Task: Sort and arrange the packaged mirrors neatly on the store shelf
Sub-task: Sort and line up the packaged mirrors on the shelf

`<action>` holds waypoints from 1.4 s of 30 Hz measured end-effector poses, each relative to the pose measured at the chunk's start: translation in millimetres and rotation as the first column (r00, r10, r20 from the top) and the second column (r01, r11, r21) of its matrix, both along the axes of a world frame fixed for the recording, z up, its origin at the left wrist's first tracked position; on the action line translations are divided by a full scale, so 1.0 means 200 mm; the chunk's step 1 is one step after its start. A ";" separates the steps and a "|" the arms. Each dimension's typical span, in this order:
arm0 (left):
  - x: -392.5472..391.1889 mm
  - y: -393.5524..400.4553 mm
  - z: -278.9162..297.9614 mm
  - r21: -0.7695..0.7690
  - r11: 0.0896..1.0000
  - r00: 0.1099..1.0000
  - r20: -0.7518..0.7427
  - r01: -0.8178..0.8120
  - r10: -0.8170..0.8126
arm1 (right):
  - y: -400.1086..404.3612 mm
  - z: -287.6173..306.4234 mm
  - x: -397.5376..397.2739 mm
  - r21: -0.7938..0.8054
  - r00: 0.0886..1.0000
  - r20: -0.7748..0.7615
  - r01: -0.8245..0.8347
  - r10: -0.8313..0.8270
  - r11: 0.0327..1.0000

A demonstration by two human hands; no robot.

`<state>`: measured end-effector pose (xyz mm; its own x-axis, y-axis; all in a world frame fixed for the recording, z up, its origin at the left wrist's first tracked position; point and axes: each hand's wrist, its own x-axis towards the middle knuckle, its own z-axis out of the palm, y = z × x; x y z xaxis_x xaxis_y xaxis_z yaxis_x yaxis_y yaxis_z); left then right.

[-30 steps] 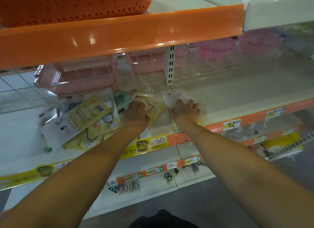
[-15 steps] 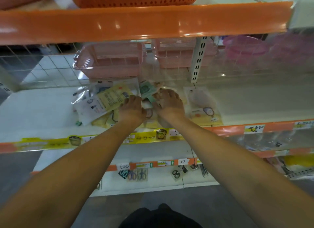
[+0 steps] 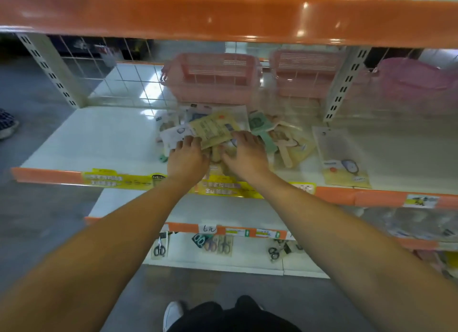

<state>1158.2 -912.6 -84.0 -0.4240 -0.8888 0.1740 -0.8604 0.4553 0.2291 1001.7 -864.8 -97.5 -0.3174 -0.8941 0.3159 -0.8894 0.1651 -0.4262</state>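
A loose pile of packaged mirrors lies on the white shelf, with a yellow card pack on top. A green mirror pack and a pack with wooden handles lie at the pile's right side. One pack lies flat by itself further right. My left hand rests on the pile's front left, fingers on a white pack. My right hand rests beside it, fingertips on the yellow pack's lower edge. The packs under both palms are hidden.
Two pink baskets stand behind the pile and a purple basket at the back right. An orange shelf edge overhangs above. Scissors packs hang on the shelf below. Someone's shoe shows at far left.
My right hand left the single pack at the right and moved left onto the pile. My left hand shifted left across the pile. The single pack stays where it was laid.
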 end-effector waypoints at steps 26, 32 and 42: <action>0.49 -0.39 -0.05 0.021 0.988 0.988 -0.034 0.153 -0.152 | -0.31 -0.03 0.49 0.362 1.000 0.009 0.008 -0.012 0.932; 0.38 -0.37 -0.04 0.044 0.985 0.985 -0.045 0.166 -0.164 | -0.29 0.03 0.34 0.418 0.970 -0.021 0.230 -0.244 0.879; 0.32 -0.38 -0.05 0.034 0.982 0.983 -0.018 0.183 -0.183 | -0.37 0.05 0.47 0.526 0.836 -0.036 0.482 -0.548 0.700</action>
<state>1223.1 -989.3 -93.5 -0.5774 -0.8023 0.1510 -0.7597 0.5958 0.2604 1095.2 -938.4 -87.5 -0.7793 -0.5968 -0.1910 -0.5514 0.7979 -0.2434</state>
